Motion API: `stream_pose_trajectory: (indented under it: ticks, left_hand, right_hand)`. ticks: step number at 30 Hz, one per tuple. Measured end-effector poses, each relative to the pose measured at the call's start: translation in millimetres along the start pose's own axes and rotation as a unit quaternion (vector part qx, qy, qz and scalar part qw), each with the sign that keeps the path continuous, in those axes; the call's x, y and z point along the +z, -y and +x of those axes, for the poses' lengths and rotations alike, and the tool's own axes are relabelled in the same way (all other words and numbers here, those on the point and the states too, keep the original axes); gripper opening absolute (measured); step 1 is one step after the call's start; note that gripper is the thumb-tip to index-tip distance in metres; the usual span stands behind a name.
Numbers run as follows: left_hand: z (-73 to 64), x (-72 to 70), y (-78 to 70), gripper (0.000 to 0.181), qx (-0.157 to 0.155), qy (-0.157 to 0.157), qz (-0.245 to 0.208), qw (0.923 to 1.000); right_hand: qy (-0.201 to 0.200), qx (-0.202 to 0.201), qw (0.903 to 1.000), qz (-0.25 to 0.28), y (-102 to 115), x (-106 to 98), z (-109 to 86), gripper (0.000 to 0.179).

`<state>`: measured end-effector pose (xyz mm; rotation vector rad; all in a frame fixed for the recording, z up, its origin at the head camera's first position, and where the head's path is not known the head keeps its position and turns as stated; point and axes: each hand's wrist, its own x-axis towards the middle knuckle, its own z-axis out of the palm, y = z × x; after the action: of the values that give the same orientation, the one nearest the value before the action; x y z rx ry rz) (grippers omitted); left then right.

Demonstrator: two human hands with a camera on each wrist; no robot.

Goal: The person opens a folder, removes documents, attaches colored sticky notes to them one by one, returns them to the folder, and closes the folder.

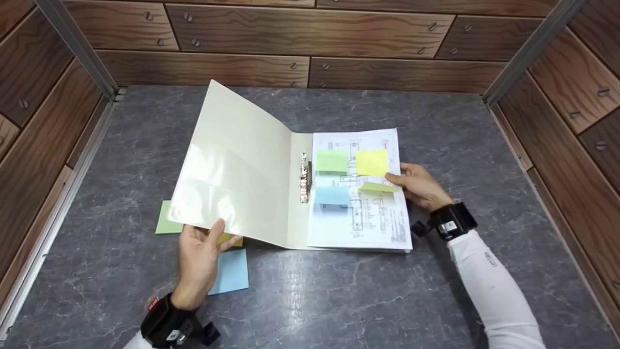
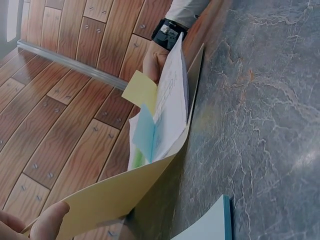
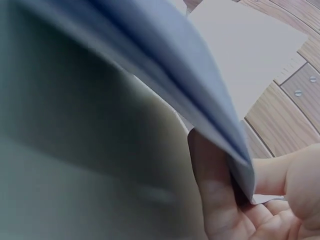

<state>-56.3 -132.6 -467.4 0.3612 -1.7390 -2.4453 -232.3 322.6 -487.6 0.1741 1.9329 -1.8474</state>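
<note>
A pale cream clip folder (image 1: 242, 165) lies open on the table, its front cover tilted up to the left. My left hand (image 1: 198, 259) grips that cover at its lower left corner, thumb on the inner face. A metal clip (image 1: 304, 182) runs along the spine. On the right side is a stack of printed drawings (image 1: 382, 232), bearing green (image 1: 332, 161), yellow (image 1: 372, 162), blue (image 1: 332, 195) and yellow-green (image 1: 379, 187) sticky notes. At the stack's right edge, my right hand (image 1: 424, 186) pinches the sheets between thumb and fingers; the right wrist view shows fingers (image 3: 215, 185) beneath them.
Partly under the raised cover lie a green pad (image 1: 166, 220) and a yellow pad (image 1: 236, 240) of notes. A blue pad (image 1: 233, 271) sits nearer the front, beside the left hand. Wood-patterned walls (image 1: 310, 34) border the dark grey marbled table (image 1: 339, 300).
</note>
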Motion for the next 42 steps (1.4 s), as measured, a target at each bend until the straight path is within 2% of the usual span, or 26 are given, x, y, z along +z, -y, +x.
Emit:
stream_pose_trajectory:
  ticks: [8,13,19,25,28,34,39,42]
  left_hand:
    - [-0.6,0.8,-0.7,0.047,-0.001,0.000,-0.001,1.0000]
    - [-0.7,0.0,-0.5,0.047,-0.001,0.002,0.001,1.0000]
    - [-1.3,-1.5,0.6,0.049,0.010,0.011,0.010,0.9998]
    - [-1.1,-1.6,0.1,0.049,0.008,0.014,0.008,0.9998]
    - [-1.3,-1.8,-0.3,0.049,0.012,0.017,0.011,0.9997]
    - [-1.2,-1.7,-0.3,0.048,0.013,0.017,0.009,0.9997]
    - [-0.8,-1.2,-0.3,0.048,0.011,0.015,0.004,0.9998]
    - [-0.8,-0.9,-0.5,0.049,0.011,0.014,0.002,0.9998]
  right_hand:
    - [0.012,0.006,0.9999,-0.006,-3,8,6.2,0.057]
    - [-0.001,0.004,0.9994,-0.034,-5,11,8.4,0.053]
    - [-0.015,-0.019,0.9965,-0.080,-5,13,7.6,0.052]
    - [-0.048,-0.033,0.9914,-0.117,-4,13,5.6,0.050]
    - [-0.078,-0.052,0.9792,-0.180,-4,15,4.0,0.047]
    - [-0.119,-0.090,0.9405,-0.305,-2,21,3.8,0.045]
    - [-0.127,-0.084,0.9134,-0.377,2,24,2.7,0.064]
    - [-0.122,-0.075,0.9053,-0.400,6,25,-0.3,0.082]
